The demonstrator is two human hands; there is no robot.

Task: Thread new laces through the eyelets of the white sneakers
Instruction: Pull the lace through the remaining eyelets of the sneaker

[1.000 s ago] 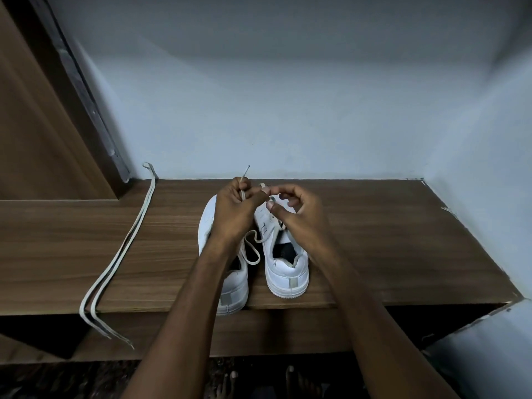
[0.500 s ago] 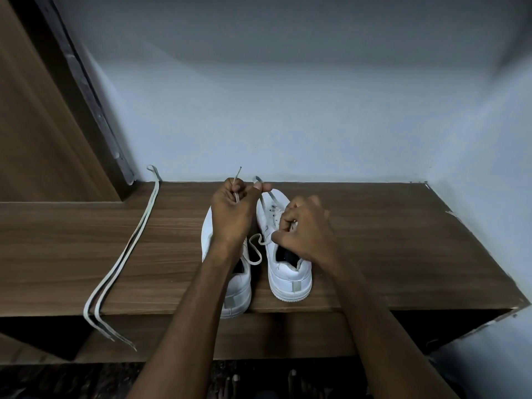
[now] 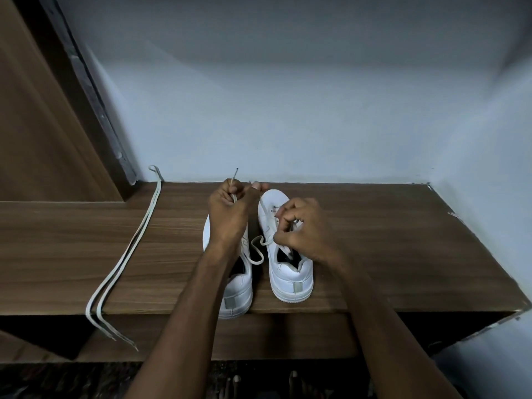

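- Bare toes (image 3: 293, 380) show at the bottom edge, below the wooden shelf (image 3: 388, 254).
- Two white sneakers stand side by side, heels toward the shelf's front edge: the left sneaker (image 3: 234, 292) just beside the right sneaker (image 3: 290, 272).
- A spare lace (image 3: 126, 254), doubled, lies well to the left, its ends hanging over the front edge.
- The right hand (image 3: 302, 228), fingers curled, pinches the lace (image 3: 257, 249) at the right sneaker's eyelets; a loop sags between the shoes.
- The left hand (image 3: 230, 211), fingers clamped, holds the lace's end upright beyond the toes.
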